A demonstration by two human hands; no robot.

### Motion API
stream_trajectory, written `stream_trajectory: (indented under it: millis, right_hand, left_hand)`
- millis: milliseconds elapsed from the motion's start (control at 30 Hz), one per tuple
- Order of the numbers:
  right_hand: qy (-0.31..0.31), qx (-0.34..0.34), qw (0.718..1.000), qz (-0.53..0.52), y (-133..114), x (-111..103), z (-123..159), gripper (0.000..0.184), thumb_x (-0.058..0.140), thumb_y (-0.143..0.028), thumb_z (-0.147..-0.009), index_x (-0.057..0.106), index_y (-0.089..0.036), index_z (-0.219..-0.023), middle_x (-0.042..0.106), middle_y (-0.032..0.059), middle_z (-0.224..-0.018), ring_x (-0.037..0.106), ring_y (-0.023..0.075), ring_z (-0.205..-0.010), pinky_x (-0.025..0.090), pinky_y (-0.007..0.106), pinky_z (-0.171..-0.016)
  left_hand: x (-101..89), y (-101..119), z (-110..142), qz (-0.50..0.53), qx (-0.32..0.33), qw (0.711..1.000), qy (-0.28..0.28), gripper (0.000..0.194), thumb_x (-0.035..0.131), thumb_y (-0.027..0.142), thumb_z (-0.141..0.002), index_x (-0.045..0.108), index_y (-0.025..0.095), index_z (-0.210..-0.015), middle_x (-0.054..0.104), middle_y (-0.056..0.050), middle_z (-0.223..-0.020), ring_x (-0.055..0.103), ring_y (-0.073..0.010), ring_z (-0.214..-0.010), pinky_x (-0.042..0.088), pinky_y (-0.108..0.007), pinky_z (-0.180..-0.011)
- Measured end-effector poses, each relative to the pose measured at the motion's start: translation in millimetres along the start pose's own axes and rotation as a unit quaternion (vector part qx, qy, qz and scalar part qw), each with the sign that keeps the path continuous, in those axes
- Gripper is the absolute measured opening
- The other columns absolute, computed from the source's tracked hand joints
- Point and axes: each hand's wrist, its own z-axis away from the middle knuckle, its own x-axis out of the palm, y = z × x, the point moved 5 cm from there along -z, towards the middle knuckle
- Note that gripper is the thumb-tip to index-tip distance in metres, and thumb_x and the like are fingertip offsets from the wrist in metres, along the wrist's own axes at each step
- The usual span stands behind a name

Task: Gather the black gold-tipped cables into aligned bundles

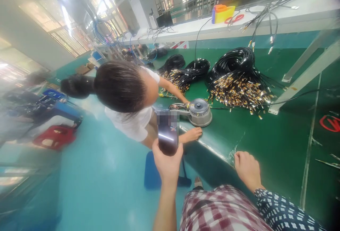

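My left hand [168, 165] is closed around a dark smartphone [168, 140], held upright with its screen towards me; the upper part of the screen is blurred out. Beyond the phone, a co-worker in a white top sits at the green bench [225, 132]. One co-worker's hand [193, 134] lies at the bench edge, and the other arm reaches behind a round grey machine [199, 112] with a dark top disc. My right hand [247, 169] rests at the near edge of the bench, its fingers curled in, with nothing visible in them.
Coiled bundles of black cables [233, 66] with gold-coloured ends lie on the bench. A white shelf [191, 29] above carries a yellow and orange holder [222, 13] and loose cables. Its metal leg [300, 79] stands on the right. A blue stool [152, 172] is below.
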Motion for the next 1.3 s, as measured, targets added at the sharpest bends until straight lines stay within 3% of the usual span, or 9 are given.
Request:
stream_trajectory:
  millis: [1300]
  right_hand:
    - [0.005,0.001,1.000,0.007,0.4,1.7,0.4,0.030,0.036,-0.030,-0.097,0.061,-0.018,-0.086,0.062,0.0081,-0.083,0.053,0.0219,-0.077,0.031,0.032,-0.066]
  left_hand:
    - [0.1,-4.4,0.7,-0.001,-0.001,1.000,0.003,0.067,0.079,0.042,-0.058,0.051,0.019,-0.114,0.063,-0.008,-0.107,0.063,-0.0263,-0.099,0.051,-0.044,-0.087]
